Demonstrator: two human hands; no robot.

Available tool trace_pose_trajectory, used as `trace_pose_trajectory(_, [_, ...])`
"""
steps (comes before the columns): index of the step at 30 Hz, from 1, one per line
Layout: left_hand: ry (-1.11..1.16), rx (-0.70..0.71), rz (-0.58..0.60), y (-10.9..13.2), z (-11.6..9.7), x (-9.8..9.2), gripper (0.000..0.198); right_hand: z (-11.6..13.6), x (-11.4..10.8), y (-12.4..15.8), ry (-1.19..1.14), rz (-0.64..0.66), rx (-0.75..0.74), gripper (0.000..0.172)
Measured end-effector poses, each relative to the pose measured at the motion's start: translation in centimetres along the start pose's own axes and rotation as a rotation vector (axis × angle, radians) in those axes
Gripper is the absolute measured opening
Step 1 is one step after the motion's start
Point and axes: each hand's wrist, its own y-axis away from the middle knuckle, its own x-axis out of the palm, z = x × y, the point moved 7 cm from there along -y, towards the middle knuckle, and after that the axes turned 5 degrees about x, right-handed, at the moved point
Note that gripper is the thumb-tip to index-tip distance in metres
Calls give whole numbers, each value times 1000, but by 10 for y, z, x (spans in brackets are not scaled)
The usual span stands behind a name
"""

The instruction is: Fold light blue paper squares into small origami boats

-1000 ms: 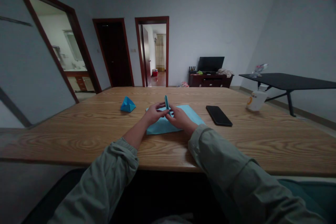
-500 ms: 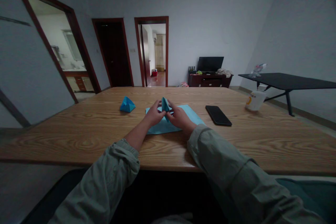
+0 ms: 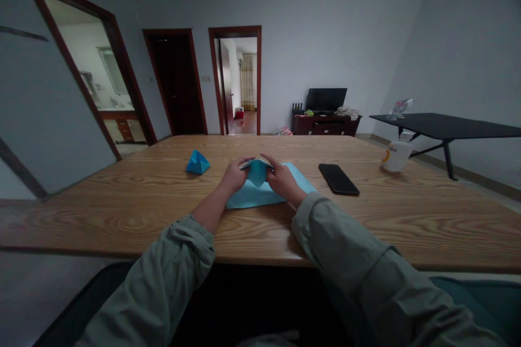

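Between my hands is a folded light-blue paper piece [image 3: 258, 172], spread wide with its sides out to left and right. My left hand [image 3: 235, 174] grips its left side, and my right hand [image 3: 280, 178] grips its right side with the index finger raised along the edge. Beneath them a flat light-blue sheet [image 3: 254, 197] lies on the wooden table [image 3: 163, 227]. A darker blue folded paper shape [image 3: 197, 162] stands on the table to the left of my hands.
A black phone [image 3: 338, 179] lies on the table to the right of the sheet. Farther right stands a white container [image 3: 395, 156] with a yellow mark. Beyond the table are a black table [image 3: 451, 124] and a low cabinet with a screen [image 3: 326, 99].
The folded piece was narrow and upright and is now opened out sideways. My hands have moved slightly apart, and my right index finger is now raised.
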Motion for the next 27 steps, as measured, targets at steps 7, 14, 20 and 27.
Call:
trace_pose_trajectory(7, [424,-426,120,10,24,14,52,-8,5,-4,-261,93,54,48])
trace_pose_trajectory(14, [640,-549,232,19,10,16,49,-9,5,-3,-258,111,75,47])
trace_pose_trajectory(20, [471,-460,161,15,18,12,49,-14,11,-3,-428,197,126,45])
trace_pose_trajectory(27, [358,-255,125,8,18,8,85,-16,10,-7,-595,187,171,53])
